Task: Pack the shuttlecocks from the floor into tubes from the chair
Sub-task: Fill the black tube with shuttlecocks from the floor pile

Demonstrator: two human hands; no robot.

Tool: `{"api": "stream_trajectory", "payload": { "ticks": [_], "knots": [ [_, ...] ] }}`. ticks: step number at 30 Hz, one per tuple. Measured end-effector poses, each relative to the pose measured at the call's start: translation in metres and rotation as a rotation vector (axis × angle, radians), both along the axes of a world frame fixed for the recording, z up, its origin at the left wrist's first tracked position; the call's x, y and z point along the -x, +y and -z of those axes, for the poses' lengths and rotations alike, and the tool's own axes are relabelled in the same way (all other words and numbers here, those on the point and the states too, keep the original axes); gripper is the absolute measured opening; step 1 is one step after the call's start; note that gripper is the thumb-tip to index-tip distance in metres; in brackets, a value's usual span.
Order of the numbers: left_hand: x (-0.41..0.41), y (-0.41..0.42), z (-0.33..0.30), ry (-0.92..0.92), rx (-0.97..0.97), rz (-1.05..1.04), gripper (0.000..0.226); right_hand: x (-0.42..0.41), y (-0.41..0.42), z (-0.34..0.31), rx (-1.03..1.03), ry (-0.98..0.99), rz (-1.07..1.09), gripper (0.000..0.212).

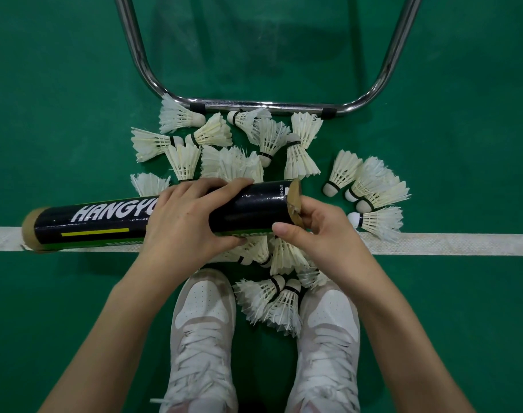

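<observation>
Tube point(105, 225): black, white lettering, yellow stripe, cardboard ends. You hold it level above the floor, lying left to right across the white line point(433, 244).

Left hand point(188, 225): yours, wrapped over the tube's middle, fingers curled across the top, thumb underneath. Firm hold.

Right hand point(317, 234): yours, at the tube's right end. Thumb lies along the lower edge of the tube; fingers curl in at the cardboard mouth point(294, 204). Whether they pinch anything there cannot be told.

Shuttlecocks point(233, 162): white feathered, loose on the floor. Main heap lies beyond the tube, up against the chair's floor bar. A smaller cluster point(373, 189) sits to the right, just above the white line. More point(272, 299) lie under your hands and between your shoes. Corks point every way; several overlap.

Chair frame point(254, 104): chromed tube, bent in a U, resting on the floor past the heap, with black pads on the bar.

Shoes point(203, 323): white, laced, side by side at the bottom, toes near the line.

Floor point(45, 114): green court surface.
</observation>
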State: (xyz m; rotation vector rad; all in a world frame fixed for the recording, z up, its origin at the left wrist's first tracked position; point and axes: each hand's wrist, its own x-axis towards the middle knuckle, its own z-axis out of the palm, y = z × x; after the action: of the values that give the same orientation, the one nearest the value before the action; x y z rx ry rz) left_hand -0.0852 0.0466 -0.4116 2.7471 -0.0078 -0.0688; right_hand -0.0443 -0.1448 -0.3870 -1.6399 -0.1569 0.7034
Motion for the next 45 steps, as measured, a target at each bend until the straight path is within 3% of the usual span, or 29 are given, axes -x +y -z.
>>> {"api": "stream_trajectory", "payload": {
  "ticks": [15, 19, 31, 36, 45],
  "knots": [
    [0.003, -0.010, -0.003, -0.063, 0.003, 0.051, 0.083, -0.014, -0.018, -0.012, 0.063, 0.142, -0.276, 0.032],
    [0.003, -0.011, -0.002, -0.075, -0.002, 0.063, 0.084, -0.011, -0.020, -0.008, 0.040, 0.153, -0.265, 0.036],
    [-0.009, -0.022, 0.003, -0.077, -0.012, 0.051, 0.081, -0.002, -0.061, 0.006, -0.059, 0.045, 0.301, 0.023],
    [-0.010, -0.026, 0.002, -0.094, -0.006, 0.060, 0.080, -0.001, -0.088, 0.033, 0.120, -0.054, 0.537, 0.017],
    [-0.013, -0.034, 0.001, -0.114, -0.019, 0.080, 0.080, -0.007, -0.112, 0.071, 0.522, -0.309, 0.660, 0.036]
  ]
}}
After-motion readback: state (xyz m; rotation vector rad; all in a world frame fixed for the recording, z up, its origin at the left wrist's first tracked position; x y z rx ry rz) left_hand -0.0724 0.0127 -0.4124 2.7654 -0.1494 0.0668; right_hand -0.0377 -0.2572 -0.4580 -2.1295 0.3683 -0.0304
